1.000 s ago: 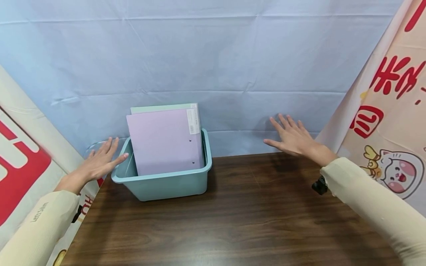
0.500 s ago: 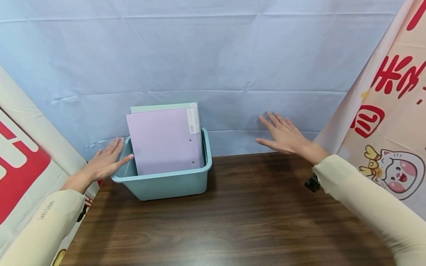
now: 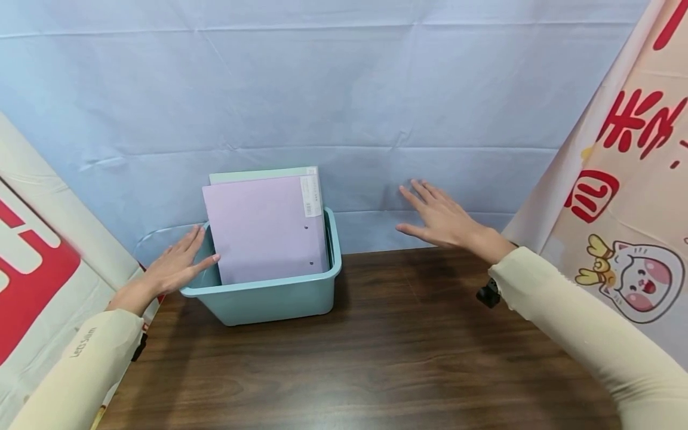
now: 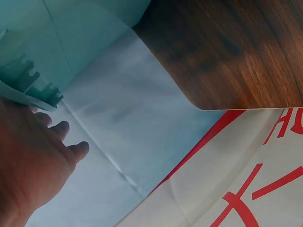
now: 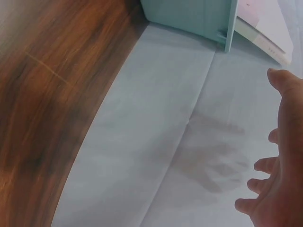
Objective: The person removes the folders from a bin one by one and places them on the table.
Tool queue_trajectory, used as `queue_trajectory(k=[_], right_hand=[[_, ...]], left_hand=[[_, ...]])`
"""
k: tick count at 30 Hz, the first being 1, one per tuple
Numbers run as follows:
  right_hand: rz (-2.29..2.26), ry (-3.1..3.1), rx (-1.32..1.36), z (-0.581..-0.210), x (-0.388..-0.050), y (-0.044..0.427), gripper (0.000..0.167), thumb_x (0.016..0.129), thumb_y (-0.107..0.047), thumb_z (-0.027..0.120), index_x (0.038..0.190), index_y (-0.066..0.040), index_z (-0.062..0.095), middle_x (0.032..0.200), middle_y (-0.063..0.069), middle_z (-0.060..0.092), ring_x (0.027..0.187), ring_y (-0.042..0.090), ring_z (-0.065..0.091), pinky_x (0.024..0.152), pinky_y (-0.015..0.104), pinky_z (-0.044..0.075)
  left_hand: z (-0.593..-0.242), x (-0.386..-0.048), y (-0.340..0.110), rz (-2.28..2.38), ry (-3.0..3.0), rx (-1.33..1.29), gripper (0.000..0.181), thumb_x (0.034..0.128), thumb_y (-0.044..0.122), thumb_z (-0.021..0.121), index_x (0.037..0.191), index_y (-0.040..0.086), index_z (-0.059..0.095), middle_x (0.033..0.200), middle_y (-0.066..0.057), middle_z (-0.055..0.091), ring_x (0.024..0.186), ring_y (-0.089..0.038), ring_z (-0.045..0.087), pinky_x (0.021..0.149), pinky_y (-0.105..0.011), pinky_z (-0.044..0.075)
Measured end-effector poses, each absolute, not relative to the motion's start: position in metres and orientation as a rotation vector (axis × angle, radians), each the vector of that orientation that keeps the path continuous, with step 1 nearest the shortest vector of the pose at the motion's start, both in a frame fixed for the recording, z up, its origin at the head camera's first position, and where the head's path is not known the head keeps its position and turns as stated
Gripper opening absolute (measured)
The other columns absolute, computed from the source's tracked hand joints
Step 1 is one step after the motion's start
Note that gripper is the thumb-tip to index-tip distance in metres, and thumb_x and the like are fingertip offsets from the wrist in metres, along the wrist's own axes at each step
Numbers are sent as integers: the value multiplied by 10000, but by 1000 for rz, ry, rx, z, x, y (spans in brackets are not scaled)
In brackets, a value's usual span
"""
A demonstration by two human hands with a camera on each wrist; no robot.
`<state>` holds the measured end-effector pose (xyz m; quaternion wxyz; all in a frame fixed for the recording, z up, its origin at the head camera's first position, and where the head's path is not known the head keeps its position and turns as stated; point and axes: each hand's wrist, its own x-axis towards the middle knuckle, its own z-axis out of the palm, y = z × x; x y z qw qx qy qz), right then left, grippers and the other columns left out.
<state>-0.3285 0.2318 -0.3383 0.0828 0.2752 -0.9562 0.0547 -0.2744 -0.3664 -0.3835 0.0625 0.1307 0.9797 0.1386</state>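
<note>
At the left of the table, a teal plastic bin [image 3: 269, 303] holds a lilac folder [image 3: 263, 233] standing in front of a pale green folder [image 3: 258, 175]. My left hand [image 3: 174, 266] hovers at the bin's left end with straight fingers and the thumb apart; whether it touches the rim I cannot tell. In the left wrist view, this hand [image 4: 35, 161] appears close by the bin's rim [image 4: 28, 98]. My right hand [image 3: 443, 220], fingers spread, is in the air to the right of the bin, holding nothing. The right wrist view has that hand [image 5: 281, 156] before the cloth.
A dark wooden table [image 3: 365, 370] lies below. Pale blue cloth [image 3: 365, 89] hangs along its back edge. Printed banners stand at the sides, one on the left [image 3: 32, 263] with red shapes and one on the right [image 3: 607, 251] with a cartoon cat.
My right hand has moved left towards the bin. The left hand has shifted slightly right, nearer the folders. The bin and folders stay in place.
</note>
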Motion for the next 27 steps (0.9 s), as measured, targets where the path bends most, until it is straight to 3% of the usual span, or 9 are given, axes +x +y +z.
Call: queue_trajectory(k=[9, 15, 19, 27], right_hand=[[233, -2810, 952, -332, -331, 216, 946, 1018, -631, 599, 1716, -148, 182, 1764, 212, 123, 1619, 442, 125, 1241, 681, 205], [241, -2809, 991, -326, -331, 204, 946, 1017, -631, 603, 1718, -158, 177, 1766, 208, 119, 1621, 440, 125, 1239, 681, 215], [247, -2808, 1011, -324, -332, 195, 944, 1019, -629, 601, 1719, -164, 172, 1769, 198, 115, 1625, 428, 120, 1242, 678, 215], [299, -2791, 1047, -322, -332, 180, 950, 1015, -625, 613, 1724, -195, 149, 1775, 176, 109, 1632, 401, 113, 1227, 681, 253]], left_hand=[[-385, -274, -366, 422, 2959, 379, 958, 1090, 644, 391, 1691, 66, -81, 1756, -202, -156, 1574, -560, 69, 1201, -761, 96], [-388, -275, -365, 360, 2969, 336, 979, 1066, 713, 357, 1699, 123, -100, 1767, -158, -158, 1544, -576, 177, 1030, -762, 389], [-390, -274, -365, 343, 2976, 325, 981, 1061, 730, 335, 1697, 133, -112, 1769, -157, -149, 1514, -595, 238, 896, -693, 490], [-390, -275, -363, 348, 2978, 311, 983, 1059, 734, 334, 1698, 132, -108, 1771, -159, -137, 1529, -583, 219, 847, -651, 497]])
